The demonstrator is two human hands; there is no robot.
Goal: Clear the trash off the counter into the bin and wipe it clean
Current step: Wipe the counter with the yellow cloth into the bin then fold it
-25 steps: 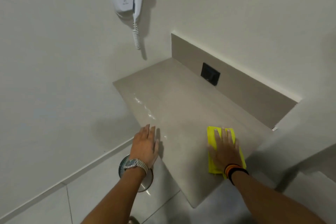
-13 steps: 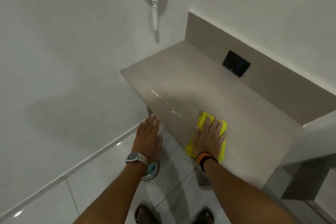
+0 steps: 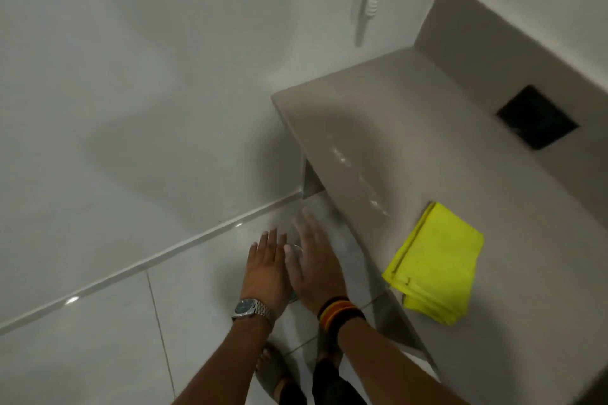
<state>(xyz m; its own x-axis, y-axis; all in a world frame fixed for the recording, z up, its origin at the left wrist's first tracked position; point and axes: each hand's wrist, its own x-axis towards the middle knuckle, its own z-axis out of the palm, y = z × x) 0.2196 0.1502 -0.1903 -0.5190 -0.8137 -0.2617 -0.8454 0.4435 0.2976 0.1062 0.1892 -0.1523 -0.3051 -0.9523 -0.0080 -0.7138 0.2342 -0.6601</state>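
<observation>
Grey counter [image 3: 444, 128] with one cloth on it.
A folded yellow cloth [image 3: 437, 263] lies flat near the counter's front edge, to the right of both hands.

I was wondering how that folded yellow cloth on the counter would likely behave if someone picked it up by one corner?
The yellow cloth looks soft and stacked in folded layers, so it would probably go limp and unfold. It seems thin, so likely light. It lies at the front edge of the counter, which shines as if smooth or damp, so a push might slide it off.

cloth [image 3: 436, 265] on counter [image 3: 427, 128], hands left of it
</observation>
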